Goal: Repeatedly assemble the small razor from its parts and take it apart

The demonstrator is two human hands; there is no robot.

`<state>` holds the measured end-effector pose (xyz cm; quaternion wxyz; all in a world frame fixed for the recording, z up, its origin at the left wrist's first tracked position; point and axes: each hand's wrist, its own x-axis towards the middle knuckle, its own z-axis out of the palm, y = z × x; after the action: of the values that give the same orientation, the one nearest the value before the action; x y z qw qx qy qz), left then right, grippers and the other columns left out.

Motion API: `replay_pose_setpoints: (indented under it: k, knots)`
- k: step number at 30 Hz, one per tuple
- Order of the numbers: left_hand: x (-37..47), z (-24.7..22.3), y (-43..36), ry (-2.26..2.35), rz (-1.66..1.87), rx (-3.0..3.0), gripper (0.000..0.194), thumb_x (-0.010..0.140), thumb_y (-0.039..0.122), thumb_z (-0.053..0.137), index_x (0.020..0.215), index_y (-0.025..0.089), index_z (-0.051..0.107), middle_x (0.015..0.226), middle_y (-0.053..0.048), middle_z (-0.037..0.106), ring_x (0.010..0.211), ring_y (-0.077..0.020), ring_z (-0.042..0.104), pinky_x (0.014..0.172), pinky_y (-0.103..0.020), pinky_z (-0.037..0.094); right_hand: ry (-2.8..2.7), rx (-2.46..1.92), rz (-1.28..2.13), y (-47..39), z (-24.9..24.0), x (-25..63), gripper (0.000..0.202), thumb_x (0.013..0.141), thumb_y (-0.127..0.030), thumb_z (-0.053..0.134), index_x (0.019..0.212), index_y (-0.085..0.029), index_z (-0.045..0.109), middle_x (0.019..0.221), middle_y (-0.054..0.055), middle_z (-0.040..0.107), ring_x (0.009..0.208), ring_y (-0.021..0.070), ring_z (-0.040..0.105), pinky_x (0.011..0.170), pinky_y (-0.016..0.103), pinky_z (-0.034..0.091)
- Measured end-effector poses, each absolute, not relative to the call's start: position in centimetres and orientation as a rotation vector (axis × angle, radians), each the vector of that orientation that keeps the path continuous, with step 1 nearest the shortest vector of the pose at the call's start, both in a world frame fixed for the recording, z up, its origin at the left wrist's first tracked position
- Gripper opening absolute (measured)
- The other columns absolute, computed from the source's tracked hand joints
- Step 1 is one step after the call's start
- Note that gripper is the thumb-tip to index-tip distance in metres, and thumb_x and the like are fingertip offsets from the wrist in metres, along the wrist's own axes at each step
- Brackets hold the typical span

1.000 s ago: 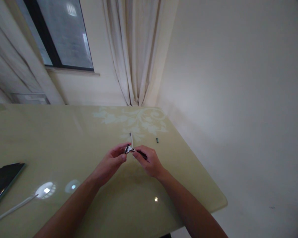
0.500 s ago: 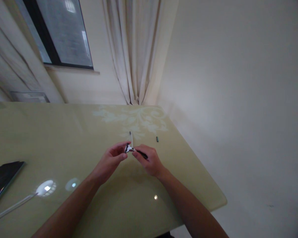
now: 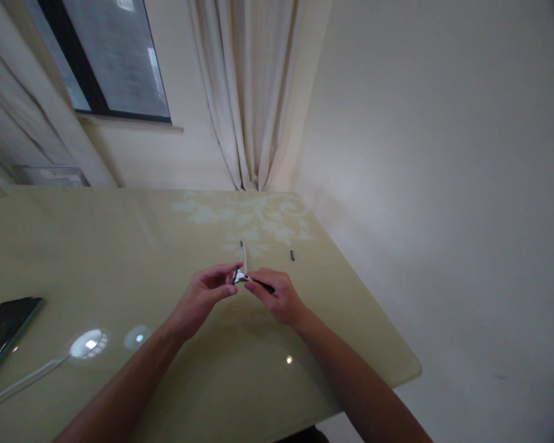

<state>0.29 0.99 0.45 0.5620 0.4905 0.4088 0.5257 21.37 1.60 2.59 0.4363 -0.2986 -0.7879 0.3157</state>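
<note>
A razor (image 3: 240, 277) with a silver neck and a dark handle is held between my two hands above the table. My right hand (image 3: 277, 295) is closed around the dark handle, which shows partly between the fingers. With thumb and fingers, my left hand (image 3: 207, 294) pinches the dark head end on the left. Just beyond the hands, a slim white stick with a grey tip (image 3: 244, 252) lies on the table; its near end is hidden behind them. A small dark rectangular piece (image 3: 292, 255) lies apart, farther right.
The glossy pale-green table (image 3: 166, 394) has a white floral pattern at its far edge. A dark flat panel (image 3: 7, 326) lies at the left, with a white cable (image 3: 25, 386) close by. A wall (image 3: 443, 215) flanks the table's right edge.
The view has tilted slightly, so the table sits a little higher in the picture. Both hands keep the same hold on the razor.
</note>
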Motion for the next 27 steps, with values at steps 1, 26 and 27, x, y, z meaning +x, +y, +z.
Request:
replay_pose_setpoints:
  k: [1, 26, 27]
  knots:
    - [0.29, 0.43, 0.99, 0.975, 1.238, 1.164, 0.050, 0.064, 0.031, 0.094, 0.112, 0.025, 0.083, 0.087, -0.002, 0.073, 0.082, -0.0169, 0.061, 0.082, -0.029, 0.048, -1.965, -0.750, 0.793, 1.62, 2.55, 21.38, 0.033, 0.104, -0.045, 0.058, 0.100, -0.018, 0.078, 0.079, 0.004, 0.068, 0.071, 0.0159, 0.059, 0.071, 0.028, 0.047]
    - [0.05, 0.85, 1.24, 0.869, 1.211, 1.174, 0.045, 0.068, 0.027, 0.094, 0.111, 0.026, 0.081, 0.083, 0.001, 0.059, 0.081, -0.0129, 0.058, 0.078, -0.023, 0.049, -1.831, -0.801, 0.965, 1.94, 2.13, 21.38, 0.033, 0.098, -0.048, 0.066, 0.096, -0.018, 0.078, 0.075, 0.001, 0.066, 0.067, 0.0137, 0.055, 0.063, 0.026, 0.040]
    - [0.03, 0.85, 1.26, 0.867, 1.211, 1.177, 0.046, 0.068, 0.027, 0.093, 0.113, 0.027, 0.081, 0.083, 0.002, 0.059, 0.082, -0.0125, 0.057, 0.078, -0.023, 0.049, -1.825, -0.801, 0.969, 1.95, 2.07, 21.40, 0.033, 0.098, -0.048, 0.066, 0.096, -0.017, 0.078, 0.075, 0.001, 0.066, 0.067, 0.0136, 0.055, 0.063, 0.025, 0.040]
